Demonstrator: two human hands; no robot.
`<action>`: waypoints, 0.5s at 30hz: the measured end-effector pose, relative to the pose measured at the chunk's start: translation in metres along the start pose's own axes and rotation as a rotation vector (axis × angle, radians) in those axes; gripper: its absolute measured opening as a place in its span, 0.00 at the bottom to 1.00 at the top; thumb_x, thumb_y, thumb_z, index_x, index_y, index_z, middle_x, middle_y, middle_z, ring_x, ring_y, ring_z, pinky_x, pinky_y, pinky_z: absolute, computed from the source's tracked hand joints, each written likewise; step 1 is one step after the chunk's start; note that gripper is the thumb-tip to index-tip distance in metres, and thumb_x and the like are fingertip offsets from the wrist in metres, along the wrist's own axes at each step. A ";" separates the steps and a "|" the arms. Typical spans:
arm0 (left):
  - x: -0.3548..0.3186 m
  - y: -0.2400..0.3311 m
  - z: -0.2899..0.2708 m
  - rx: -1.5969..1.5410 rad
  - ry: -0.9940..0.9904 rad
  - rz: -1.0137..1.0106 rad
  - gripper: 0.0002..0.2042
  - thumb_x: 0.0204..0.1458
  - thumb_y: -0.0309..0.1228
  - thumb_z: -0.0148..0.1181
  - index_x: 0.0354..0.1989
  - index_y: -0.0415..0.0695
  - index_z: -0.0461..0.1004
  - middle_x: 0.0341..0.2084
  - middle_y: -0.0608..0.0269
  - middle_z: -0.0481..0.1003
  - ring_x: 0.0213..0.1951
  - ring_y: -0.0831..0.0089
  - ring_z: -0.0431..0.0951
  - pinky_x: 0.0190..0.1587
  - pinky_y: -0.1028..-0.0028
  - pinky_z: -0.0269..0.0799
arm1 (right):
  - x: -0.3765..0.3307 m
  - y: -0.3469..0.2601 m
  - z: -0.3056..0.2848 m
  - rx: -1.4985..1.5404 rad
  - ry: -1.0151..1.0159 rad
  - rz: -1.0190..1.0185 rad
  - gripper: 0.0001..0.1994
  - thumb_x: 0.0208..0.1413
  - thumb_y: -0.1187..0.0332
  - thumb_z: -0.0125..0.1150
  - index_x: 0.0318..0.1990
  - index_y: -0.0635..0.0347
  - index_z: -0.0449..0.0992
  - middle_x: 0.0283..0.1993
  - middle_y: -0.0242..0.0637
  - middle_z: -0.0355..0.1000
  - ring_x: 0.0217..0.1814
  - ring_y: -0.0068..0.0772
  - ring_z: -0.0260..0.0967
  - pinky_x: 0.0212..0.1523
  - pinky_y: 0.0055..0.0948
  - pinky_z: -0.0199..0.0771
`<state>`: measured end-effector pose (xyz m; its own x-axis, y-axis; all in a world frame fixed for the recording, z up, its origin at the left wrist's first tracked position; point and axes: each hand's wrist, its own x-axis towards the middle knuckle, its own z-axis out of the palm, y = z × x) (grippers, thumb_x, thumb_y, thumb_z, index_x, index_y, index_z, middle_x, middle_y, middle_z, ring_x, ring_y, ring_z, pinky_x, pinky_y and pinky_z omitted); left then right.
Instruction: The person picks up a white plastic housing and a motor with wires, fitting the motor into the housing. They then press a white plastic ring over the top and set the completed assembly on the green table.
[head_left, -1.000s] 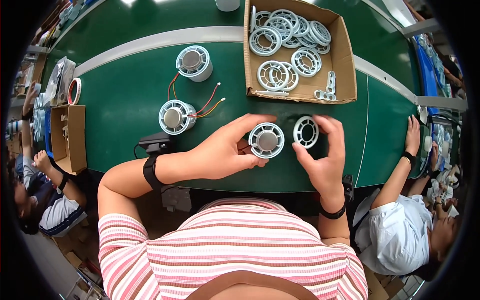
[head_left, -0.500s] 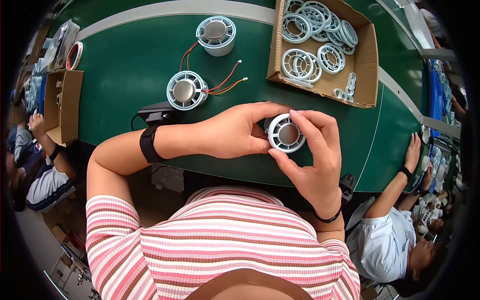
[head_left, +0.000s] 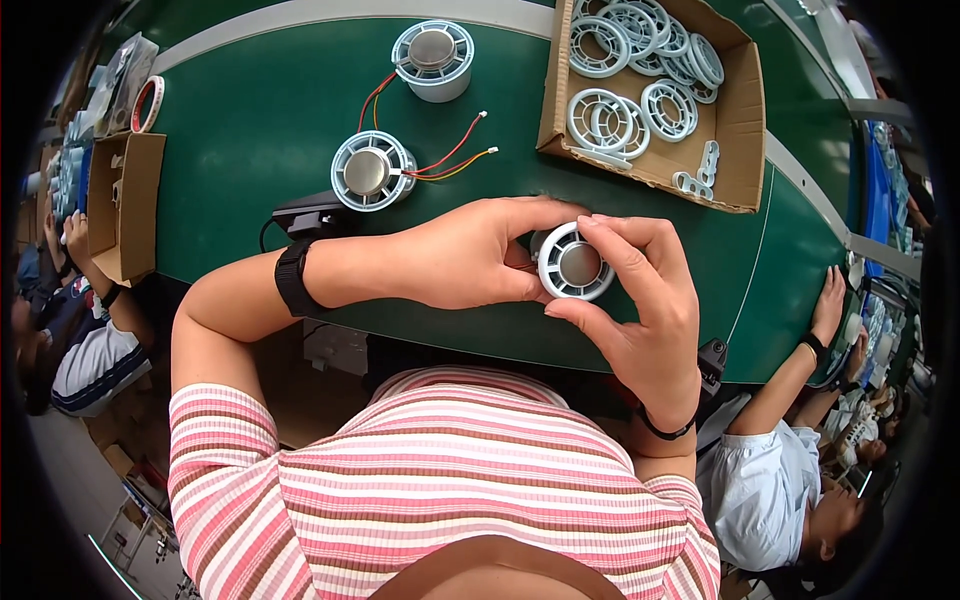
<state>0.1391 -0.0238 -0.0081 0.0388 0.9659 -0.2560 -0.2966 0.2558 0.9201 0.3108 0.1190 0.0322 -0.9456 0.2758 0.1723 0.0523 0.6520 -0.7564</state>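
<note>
Over the near part of the table, my left hand (head_left: 490, 250) is closed round the body of a white fan motor unit (head_left: 577, 263). This unit has a spoked ring around a silver disc, and a red wire shows by my left fingers. From the other side, my right hand (head_left: 640, 290) grips the ring's rim, index finger at the top and thumb at the bottom. The unit's body is mostly hidden behind my left fingers. Two similar units, a nearer one (head_left: 372, 170) and a farther one (head_left: 433, 58), stand upright with red and yellow wires trailing from them.
A cardboard box (head_left: 735, 170) at the far right holds several pale spoked rings (head_left: 600, 118) and small links. A black device (head_left: 315, 213) lies left of my forearm. At the left edge stand a tape roll (head_left: 148, 104) and another box (head_left: 143, 200). Co-workers sit on both sides.
Both hands still hold the fan motor unit in nearly the same place. My right hand's thumb and wrist have shifted slightly to the right, and the view has moved a little.
</note>
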 end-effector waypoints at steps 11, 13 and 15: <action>-0.001 0.013 -0.009 -0.287 -0.106 -0.180 0.34 0.60 0.29 0.66 0.74 0.42 0.59 0.56 0.61 0.74 0.51 0.76 0.78 0.55 0.73 0.75 | 0.004 -0.003 -0.003 -0.038 -0.047 0.023 0.32 0.38 0.67 0.83 0.55 0.62 0.79 0.47 0.42 0.72 0.49 0.41 0.74 0.48 0.34 0.77; -0.001 0.016 -0.008 -0.352 -0.082 -0.238 0.34 0.60 0.31 0.67 0.73 0.41 0.60 0.55 0.62 0.74 0.50 0.76 0.78 0.55 0.73 0.75 | 0.004 -0.003 -0.003 -0.014 -0.037 0.025 0.32 0.38 0.68 0.83 0.55 0.62 0.79 0.48 0.42 0.72 0.49 0.41 0.74 0.48 0.34 0.77; -0.001 0.016 -0.009 -0.350 -0.076 -0.235 0.35 0.59 0.33 0.69 0.73 0.41 0.60 0.54 0.62 0.75 0.50 0.76 0.78 0.55 0.73 0.75 | 0.004 -0.003 -0.002 -0.002 -0.029 0.024 0.32 0.38 0.68 0.83 0.55 0.62 0.79 0.48 0.42 0.72 0.49 0.41 0.73 0.48 0.34 0.77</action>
<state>0.1255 -0.0214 0.0046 0.2107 0.8865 -0.4119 -0.5765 0.4529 0.6801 0.3076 0.1199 0.0361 -0.9531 0.2704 0.1358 0.0754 0.6470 -0.7588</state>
